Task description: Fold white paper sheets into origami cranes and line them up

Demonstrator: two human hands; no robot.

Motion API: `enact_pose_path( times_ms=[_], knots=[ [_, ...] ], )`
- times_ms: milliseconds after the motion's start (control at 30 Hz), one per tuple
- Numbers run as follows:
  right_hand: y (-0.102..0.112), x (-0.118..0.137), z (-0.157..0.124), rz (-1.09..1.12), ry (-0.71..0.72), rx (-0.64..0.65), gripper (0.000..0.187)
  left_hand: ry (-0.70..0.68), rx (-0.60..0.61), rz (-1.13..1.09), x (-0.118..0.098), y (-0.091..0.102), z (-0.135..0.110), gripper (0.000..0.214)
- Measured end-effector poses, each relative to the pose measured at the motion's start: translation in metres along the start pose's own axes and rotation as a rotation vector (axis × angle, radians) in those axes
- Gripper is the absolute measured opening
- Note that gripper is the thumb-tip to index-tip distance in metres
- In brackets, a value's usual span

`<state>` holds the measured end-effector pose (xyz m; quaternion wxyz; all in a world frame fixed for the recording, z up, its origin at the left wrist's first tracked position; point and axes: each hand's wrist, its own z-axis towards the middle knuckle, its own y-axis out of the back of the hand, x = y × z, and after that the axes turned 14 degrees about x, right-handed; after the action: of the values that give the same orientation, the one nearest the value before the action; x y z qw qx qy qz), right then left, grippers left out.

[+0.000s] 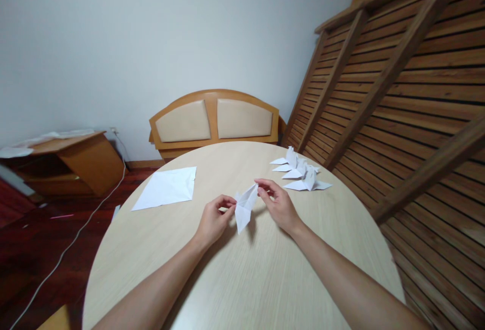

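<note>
A partly folded piece of white paper (244, 207) hangs just above the round wooden table (235, 279), held between both hands. My left hand (214, 221) pinches its left edge with the fingertips closed. My right hand (276, 203) pinches the upper right tip, fingers curled. The fold's lower point aims down toward the tabletop.
A stack of flat white sheets (166, 188) lies at the table's far left. Several finished folded paper figures (301, 171) sit at the far right. Behind the table stands a padded wooden headboard (214, 118). A slatted wooden frame (409, 92) leans at the right. A cable (71, 241) runs across the floor on the left.
</note>
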<state>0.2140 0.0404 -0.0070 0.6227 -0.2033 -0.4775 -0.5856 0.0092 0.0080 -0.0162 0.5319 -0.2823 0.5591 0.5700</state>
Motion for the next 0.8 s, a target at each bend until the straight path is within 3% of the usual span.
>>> enact_pose_path(
  times_ms=[800],
  knots=[
    [-0.0041,0.0023,0.0026,0.273,-0.066,-0.019,0.035,-0.002,-0.057,-0.01,-0.0011,0.0005,0.0015,0.018]
  ],
)
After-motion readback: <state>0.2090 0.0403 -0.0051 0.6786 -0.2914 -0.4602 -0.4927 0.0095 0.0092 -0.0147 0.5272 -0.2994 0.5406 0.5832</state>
